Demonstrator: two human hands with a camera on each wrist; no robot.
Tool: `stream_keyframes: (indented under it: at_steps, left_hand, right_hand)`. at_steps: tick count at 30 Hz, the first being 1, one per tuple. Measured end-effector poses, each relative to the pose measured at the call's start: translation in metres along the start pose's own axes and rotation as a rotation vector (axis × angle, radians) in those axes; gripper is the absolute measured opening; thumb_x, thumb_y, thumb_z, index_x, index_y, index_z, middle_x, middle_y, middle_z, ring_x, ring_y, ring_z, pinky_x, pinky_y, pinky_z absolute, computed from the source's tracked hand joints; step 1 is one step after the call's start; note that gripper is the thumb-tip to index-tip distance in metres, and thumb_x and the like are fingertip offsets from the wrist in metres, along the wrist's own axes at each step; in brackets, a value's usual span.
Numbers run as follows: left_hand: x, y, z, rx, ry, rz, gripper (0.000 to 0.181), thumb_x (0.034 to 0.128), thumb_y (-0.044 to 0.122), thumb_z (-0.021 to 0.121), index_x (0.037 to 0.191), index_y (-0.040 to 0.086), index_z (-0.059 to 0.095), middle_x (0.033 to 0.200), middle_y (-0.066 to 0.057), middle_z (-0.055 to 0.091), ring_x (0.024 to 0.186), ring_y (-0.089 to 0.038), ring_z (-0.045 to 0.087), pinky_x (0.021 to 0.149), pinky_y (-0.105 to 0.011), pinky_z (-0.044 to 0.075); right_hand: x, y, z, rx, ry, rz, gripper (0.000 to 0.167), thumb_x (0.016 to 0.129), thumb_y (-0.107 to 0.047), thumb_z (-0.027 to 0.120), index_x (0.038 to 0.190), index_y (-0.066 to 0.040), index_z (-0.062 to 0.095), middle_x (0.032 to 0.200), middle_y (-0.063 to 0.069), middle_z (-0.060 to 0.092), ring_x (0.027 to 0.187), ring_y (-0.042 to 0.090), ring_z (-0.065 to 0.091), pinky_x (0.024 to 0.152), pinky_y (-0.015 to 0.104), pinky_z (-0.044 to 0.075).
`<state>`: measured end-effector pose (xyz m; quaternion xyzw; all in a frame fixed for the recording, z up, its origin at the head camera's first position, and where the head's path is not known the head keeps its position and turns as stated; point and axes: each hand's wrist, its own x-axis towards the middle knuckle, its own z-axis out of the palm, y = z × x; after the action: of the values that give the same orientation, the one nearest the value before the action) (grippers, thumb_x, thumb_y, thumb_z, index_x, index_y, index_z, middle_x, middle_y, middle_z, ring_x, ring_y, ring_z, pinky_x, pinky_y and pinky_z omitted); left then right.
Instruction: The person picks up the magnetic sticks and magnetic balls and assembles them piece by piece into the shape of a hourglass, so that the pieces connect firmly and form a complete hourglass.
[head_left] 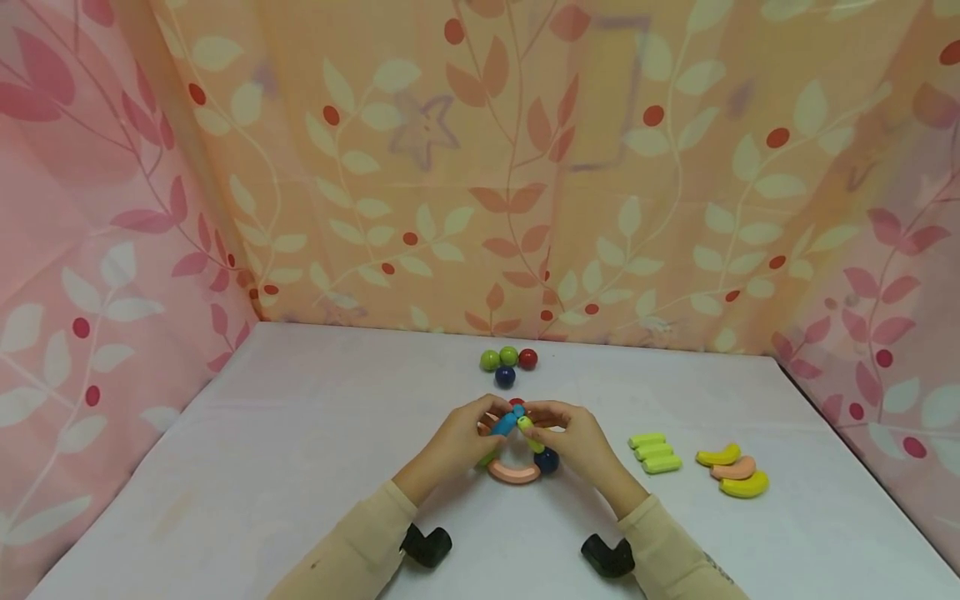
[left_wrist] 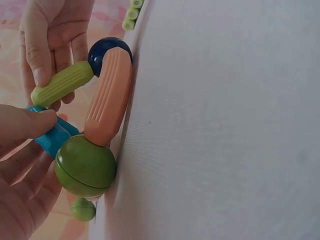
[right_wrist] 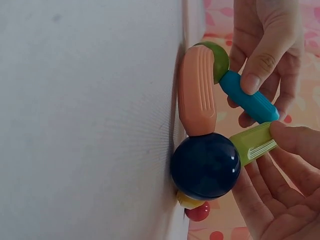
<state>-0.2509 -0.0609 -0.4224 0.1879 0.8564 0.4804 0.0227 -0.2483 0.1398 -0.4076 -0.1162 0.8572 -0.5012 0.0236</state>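
Note:
A curved salmon piece [head_left: 513, 473] lies on the table, joining a green ball [left_wrist: 85, 165] and a dark blue ball [right_wrist: 205, 166]. The left hand [head_left: 457, 433] pinches a blue stick [right_wrist: 248, 97] that rises from the green ball. In the right hand [head_left: 581, 437], thumb and fingers hold a lime stick [left_wrist: 62, 84] that rises from the dark blue ball. The upper ends of both sticks meet or nearly meet; whether they touch cannot be told. Behind the fingers a red ball [head_left: 517, 402] is partly hidden, and a yellow piece [right_wrist: 190, 200] shows beyond the dark blue ball.
Two green balls [head_left: 490, 360], a red ball [head_left: 528, 359] and a dark blue ball [head_left: 506, 377] sit at the back. Lime sticks [head_left: 656, 452] and curved yellow and salmon pieces [head_left: 744, 484] lie right. Black curved objects [head_left: 427, 547] are near both forearms. Patterned cloth surrounds the table [head_left: 225, 467].

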Motion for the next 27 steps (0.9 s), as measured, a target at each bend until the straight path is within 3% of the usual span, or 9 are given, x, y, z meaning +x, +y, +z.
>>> stream_keyframes:
  at_steps: [13,16,19,23,27]
  left_hand:
    - [0.000,0.000,-0.002,0.001,-0.005,-0.022,0.037,0.0882,0.005,0.073,0.123,0.011,0.060,0.118,-0.007,0.067,0.108,-0.024,0.064,0.095,-0.043,0.054]
    - [0.000,-0.001,-0.008,-0.005,-0.020,-0.075,0.045,0.0870,0.011,0.076,0.128,0.011,0.058,0.124,-0.009,0.064,0.113,-0.026,0.062,0.097,-0.044,0.054]
    - [0.001,-0.003,-0.018,-0.017,-0.051,-0.166,0.060,0.0844,0.018,0.080,0.138,0.011,0.053,0.133,-0.011,0.059,0.121,-0.029,0.058,0.100,-0.047,0.053]
    - [0.001,-0.007,-0.028,-0.017,-0.129,-0.280,0.073,0.0794,0.020,0.084,0.144,0.013,0.050,0.136,-0.011,0.058,0.120,-0.026,0.058,0.102,-0.049,0.050]
    - [-0.001,-0.010,-0.032,-0.026,-0.189,-0.320,0.071,0.0763,0.016,0.085,0.140,0.011,0.054,0.134,-0.009,0.059,0.113,-0.021,0.060,0.099,-0.045,0.051]
  right_hand:
    - [0.001,0.003,-0.001,-0.003,-0.009,0.023,0.035,0.089,-0.019,0.075,0.122,-0.011,0.070,0.114,0.006,0.073,0.107,0.022,0.065,0.087,0.035,0.059]
    - [0.003,0.006,-0.008,-0.023,-0.033,0.075,0.042,0.086,-0.025,0.078,0.125,-0.013,0.069,0.123,0.006,0.070,0.116,0.026,0.062,0.092,0.042,0.057]
    - [0.004,0.013,-0.019,-0.022,-0.075,0.181,0.054,0.083,-0.029,0.080,0.132,-0.013,0.064,0.132,0.010,0.064,0.122,0.028,0.059,0.095,0.044,0.055]
    - [0.007,0.024,-0.033,0.061,-0.174,0.295,0.065,0.083,-0.022,0.080,0.140,-0.006,0.054,0.140,0.019,0.056,0.116,0.026,0.062,0.092,0.040,0.058]
    - [0.010,0.032,-0.040,0.110,-0.318,0.295,0.076,0.080,-0.013,0.082,0.146,-0.006,0.046,0.142,0.021,0.051,0.112,0.022,0.063,0.093,0.037,0.058]
